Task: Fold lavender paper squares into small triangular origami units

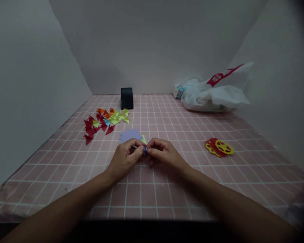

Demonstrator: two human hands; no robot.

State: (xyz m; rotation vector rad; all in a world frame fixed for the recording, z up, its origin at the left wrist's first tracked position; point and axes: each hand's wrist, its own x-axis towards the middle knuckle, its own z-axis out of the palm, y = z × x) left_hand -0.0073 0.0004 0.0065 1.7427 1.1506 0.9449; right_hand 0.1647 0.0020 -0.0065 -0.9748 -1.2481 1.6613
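Left hand [125,158] and right hand [166,154] pinched a small purple piece [145,151] between closed fingertips — mid-table [142,199], nearer front edge than back. Looked like a fine shaping step; next move seemed to call for light, steady fingertip pressure. Purple sheets [130,135] lay just beyond — folded paper figures [115,118] farther, toward back-left corner.

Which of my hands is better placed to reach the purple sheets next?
Probably your left hand: the purple sheets lie just beyond it, while your right hand is farther to the side. Both hands pinch a small purple piece, though.
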